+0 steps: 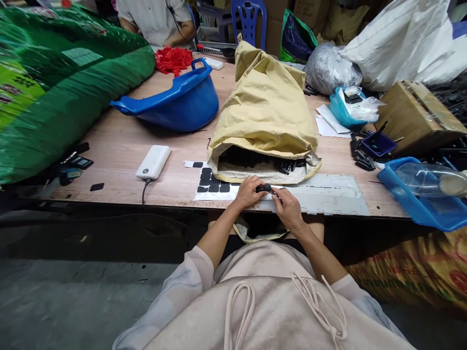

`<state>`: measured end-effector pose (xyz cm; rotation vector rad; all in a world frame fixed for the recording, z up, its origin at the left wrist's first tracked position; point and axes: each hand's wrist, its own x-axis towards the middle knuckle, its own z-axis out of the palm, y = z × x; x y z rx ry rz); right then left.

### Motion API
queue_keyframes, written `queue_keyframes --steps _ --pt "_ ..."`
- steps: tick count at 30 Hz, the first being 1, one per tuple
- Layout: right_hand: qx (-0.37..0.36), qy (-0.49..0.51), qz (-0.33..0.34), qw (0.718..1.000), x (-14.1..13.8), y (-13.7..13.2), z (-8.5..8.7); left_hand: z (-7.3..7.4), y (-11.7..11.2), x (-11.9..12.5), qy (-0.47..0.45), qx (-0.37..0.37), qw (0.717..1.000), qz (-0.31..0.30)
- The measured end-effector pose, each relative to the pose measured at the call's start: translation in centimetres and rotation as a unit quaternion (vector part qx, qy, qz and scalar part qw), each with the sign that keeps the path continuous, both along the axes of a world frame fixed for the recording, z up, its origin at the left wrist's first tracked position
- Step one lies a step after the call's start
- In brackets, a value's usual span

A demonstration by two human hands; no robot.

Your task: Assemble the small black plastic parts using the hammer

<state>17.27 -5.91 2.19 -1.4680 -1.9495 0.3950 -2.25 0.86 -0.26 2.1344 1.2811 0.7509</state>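
Between my two hands is a small black part (267, 187) with a round knob-like end; its exact kind is too small to tell. My left hand (249, 191) pinches it from the left, and my right hand (288, 206) is closed on its right side. Just beyond them a yellow woven sack (268, 104) lies with its mouth towards me, black plastic pieces (288, 166) inside. Left of my hands, a white sheet (199, 196) carries rows of black rounded stickers (214, 188). Below the table edge, another sack opening (251, 238) shows at my lap.
A blue basin (182, 104), a white power bank (153, 162) with a cable and a large green bag (91, 92) are on the left. On the right are a blue basket (419, 204) holding a clear bottle, and a cardboard box (412, 116). Across the table sits a person (156, 22).
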Motion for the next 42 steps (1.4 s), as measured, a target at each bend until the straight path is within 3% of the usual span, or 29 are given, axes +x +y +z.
queue_keyframes --steps 5,10,14,19,23,28,35,39,42 --pt "0.019 0.017 -0.026 0.999 1.0 -0.1 0.7 0.1 -0.1 0.2 0.007 0.007 1.0 0.008" --pt "-0.006 0.023 -0.023 0.999 1.4 -0.5 -0.3 0.4 -0.2 0.2 0.009 0.0 1.0 0.017" --pt "0.013 0.03 -0.045 0.998 2.5 0.3 -0.4 0.4 -0.2 0.2 0.008 -0.005 1.0 0.013" --pt "0.057 -0.071 -0.118 0.989 5.6 3.0 0.0 0.4 -0.2 0.1 0.003 0.001 1.0 0.011" --pt "0.067 -0.158 -0.137 0.976 7.4 4.4 -1.0 0.5 -0.2 0.2 0.012 0.004 1.0 0.009" --pt "0.089 -0.196 -0.144 0.966 7.6 4.4 -2.5 0.2 -0.3 0.2 0.012 0.006 1.0 0.012" --pt "0.094 -0.243 -0.143 0.955 7.0 4.2 -2.1 0.4 -0.1 -0.1 0.017 0.008 1.0 0.007" --pt "0.092 -0.253 -0.137 0.953 7.0 4.1 -1.7 1.3 -2.6 0.4 0.009 0.039 0.999 -0.018" --pt "0.082 -0.25 -0.137 0.955 6.9 4.1 -1.7 1.6 -6.5 1.3 -0.029 0.02 0.993 -0.109"
